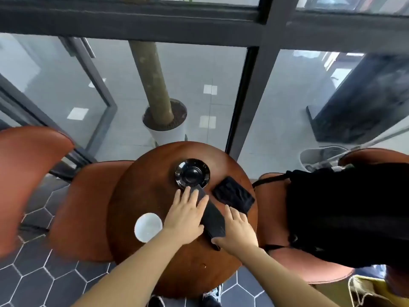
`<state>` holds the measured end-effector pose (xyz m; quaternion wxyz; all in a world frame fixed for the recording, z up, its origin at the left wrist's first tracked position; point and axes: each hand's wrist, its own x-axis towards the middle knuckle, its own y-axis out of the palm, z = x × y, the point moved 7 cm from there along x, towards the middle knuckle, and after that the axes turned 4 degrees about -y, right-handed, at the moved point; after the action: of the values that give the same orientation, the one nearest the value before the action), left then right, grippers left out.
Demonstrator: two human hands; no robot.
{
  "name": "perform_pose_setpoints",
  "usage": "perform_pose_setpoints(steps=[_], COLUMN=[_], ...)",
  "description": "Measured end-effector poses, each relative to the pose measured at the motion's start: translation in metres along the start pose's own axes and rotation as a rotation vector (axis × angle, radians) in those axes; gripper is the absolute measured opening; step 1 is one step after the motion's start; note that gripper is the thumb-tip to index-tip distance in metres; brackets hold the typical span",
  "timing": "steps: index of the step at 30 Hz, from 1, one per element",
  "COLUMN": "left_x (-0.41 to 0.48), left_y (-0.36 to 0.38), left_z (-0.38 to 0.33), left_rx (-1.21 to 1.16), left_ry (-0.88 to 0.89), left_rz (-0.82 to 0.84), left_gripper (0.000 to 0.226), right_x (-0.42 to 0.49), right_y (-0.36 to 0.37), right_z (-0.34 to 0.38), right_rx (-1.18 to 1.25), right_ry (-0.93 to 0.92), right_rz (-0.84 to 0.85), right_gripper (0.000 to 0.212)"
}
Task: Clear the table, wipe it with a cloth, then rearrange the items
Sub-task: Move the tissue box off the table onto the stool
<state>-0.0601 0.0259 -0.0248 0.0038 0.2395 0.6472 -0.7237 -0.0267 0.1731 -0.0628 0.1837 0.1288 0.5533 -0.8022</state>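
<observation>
Left hand: fingers straight, pressed flat on the far end of a flat dark-grey rectangular piece, possibly a folded cloth. Right hand: spread over the near end; pinching or merely touching, cannot tell. Piece: lies right of centre on the round brown wooden table, its tip at the glossy black round dish. Risk: pushed forward, it could shove the dish off the far edge; the left forearm could knock the white round cup.

The left hand and right hand lead back to bare forearms. Below the counter's near rim, dark shoes show, one with pale markings.
</observation>
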Motion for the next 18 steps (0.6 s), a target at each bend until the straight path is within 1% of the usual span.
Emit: perform_pose_setpoints(steps=[2, 5, 7, 10, 14, 18], left_x=[0.018, 0.041, 0.052, 0.064, 0.077, 0.083], left_y=[0.005, 0.014, 0.021, 0.027, 0.022, 0.012], left_z=[-0.011, -0.022, -0.027, -0.028, -0.023, -0.017], left_rx=[0.067, 0.172, 0.236, 0.298, 0.266, 0.159], left_ry=[0.077, 0.165, 0.218, 0.285, 0.350, 0.349], left_rz=[0.063, 0.131, 0.173, 0.209, 0.193, 0.167], left_gripper=[0.089, 0.090, 0.092, 0.089, 0.080, 0.080], right_x=[0.005, 0.008, 0.009, 0.007, 0.006, 0.008], right_y=[0.009, 0.024, 0.032, 0.035, 0.025, 0.003], right_z=[-0.007, -0.014, -0.016, -0.014, -0.016, -0.023], right_rx=[0.063, 0.076, 0.098, 0.120, 0.204, 0.200], right_ry=[0.041, 0.102, 0.131, 0.141, 0.188, 0.170], right_rz=[0.041, 0.086, 0.084, 0.070, 0.043, 0.000], right_gripper=[0.122, 0.122, 0.116, 0.101, 0.080, 0.072])
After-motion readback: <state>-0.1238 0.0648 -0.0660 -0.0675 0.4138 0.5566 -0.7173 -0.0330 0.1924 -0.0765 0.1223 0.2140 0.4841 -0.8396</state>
